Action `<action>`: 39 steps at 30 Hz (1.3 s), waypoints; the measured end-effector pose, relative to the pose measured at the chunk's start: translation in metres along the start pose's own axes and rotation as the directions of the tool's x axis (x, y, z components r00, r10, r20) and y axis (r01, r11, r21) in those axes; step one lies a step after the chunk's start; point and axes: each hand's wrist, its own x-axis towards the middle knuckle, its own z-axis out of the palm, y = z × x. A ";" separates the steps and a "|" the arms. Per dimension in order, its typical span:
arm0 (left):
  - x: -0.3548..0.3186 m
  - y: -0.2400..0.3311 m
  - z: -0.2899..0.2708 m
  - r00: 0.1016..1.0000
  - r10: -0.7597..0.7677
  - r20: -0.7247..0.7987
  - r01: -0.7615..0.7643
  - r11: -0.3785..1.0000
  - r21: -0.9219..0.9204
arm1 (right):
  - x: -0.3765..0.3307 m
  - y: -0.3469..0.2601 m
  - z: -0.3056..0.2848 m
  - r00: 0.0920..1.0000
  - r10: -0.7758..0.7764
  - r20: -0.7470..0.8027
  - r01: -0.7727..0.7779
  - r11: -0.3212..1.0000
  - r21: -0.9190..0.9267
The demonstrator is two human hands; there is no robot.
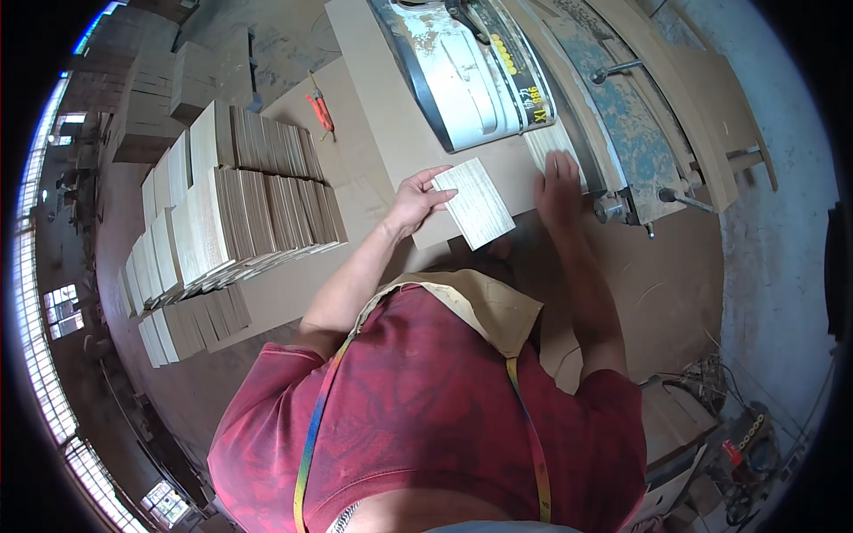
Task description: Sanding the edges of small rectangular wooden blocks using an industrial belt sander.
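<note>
My left hand (415, 202) is closed on the edge of a thin, pale wooden board (475, 203), with the thumb on its upper face. The board is held tilted in front of the machine's bed. To the right, my right hand (560, 191) lies with its fingers stretched forward over another pale wooden board (549, 144). That second board rests against the right side of a woodworking machine (462, 80) with a white and black housing, and its far end is hidden under the housing.
Stacks of thin wooden boards (267, 213) stand on the table to my left. A red-handled tool (321, 113) lies between them and the machine. On the right are a worn blue metal plate (622, 98) and a clamp handle (684, 197). Tangled cords and tools (751, 453) sit at the lower right.
</note>
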 end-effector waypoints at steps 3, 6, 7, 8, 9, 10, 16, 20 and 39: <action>0.013 -0.011 0.009 0.995 -0.004 -0.099 0.013 0.996 0.091 | 0.029 -0.004 0.023 0.995 0.046 -0.090 -0.042 0.998 0.040; 0.027 -0.027 0.013 0.979 0.077 -0.190 -0.030 0.971 0.239 | 0.044 -0.032 0.018 0.987 0.121 -0.105 -0.120 0.993 0.011; 0.031 -0.029 0.009 0.962 0.129 -0.241 -0.050 0.950 0.309 | 0.040 -0.054 0.000 0.996 0.085 0.020 -0.087 0.989 0.120; 0.034 -0.033 0.008 0.947 0.169 -0.275 -0.055 0.924 0.378 | 0.029 -0.077 -0.019 0.988 0.050 0.148 -0.081 0.973 0.216; 0.034 -0.036 0.011 0.949 0.162 -0.269 -0.052 0.926 0.375 | 0.006 -0.098 -0.023 0.987 0.041 0.153 -0.073 0.975 0.208; 0.033 -0.038 0.013 0.953 0.163 -0.257 -0.056 0.924 0.378 | -0.015 -0.111 -0.024 0.987 0.032 0.159 -0.064 0.978 0.200; 0.021 -0.021 -0.002 0.970 0.115 -0.215 -0.054 0.960 0.274 | -0.044 -0.082 -0.047 0.990 0.114 0.082 -0.132 0.953 0.274; 0.006 -0.009 -0.005 0.987 0.048 -0.154 -0.031 0.993 0.112 | -0.039 -0.035 -0.046 0.981 0.189 0.048 -0.187 0.982 -0.033; 0.032 -0.026 0.018 0.977 0.101 -0.185 -0.056 0.970 0.235 | -0.034 -0.102 -0.039 0.986 0.073 0.152 -0.110 0.962 0.251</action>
